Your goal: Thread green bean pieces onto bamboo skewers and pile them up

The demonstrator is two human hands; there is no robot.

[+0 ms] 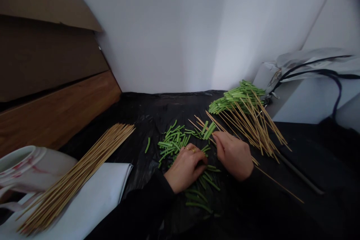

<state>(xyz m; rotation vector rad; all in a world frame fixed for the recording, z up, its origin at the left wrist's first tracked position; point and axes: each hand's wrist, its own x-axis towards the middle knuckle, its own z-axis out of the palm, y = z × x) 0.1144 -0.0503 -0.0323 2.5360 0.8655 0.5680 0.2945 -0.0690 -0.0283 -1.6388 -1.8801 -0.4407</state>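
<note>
My right hand point(234, 153) is closed in a pinch around a thin bamboo skewer, mostly hidden by the fingers. Several short green stem pieces point(209, 130) sit side by side at its fingertips, apparently threaded on the skewer. My left hand point(188, 167), with a ring on one finger, reaches down into a loose pile of cut green stems point(174, 140). Its fingers are curled together, and I cannot make out what is between them. More loose stems point(199, 206) lie below the left hand.
Black plastic sheeting point(140, 107) covers the table. At the back right are stacked skewered green stems point(239, 95) with bare skewer ends pointing toward me. A bundle of bamboo skewers point(81, 172) lies left on white paper point(109, 183), beside a white ceramic mug point(42, 165). A cardboard box point(47, 52) stands behind.
</note>
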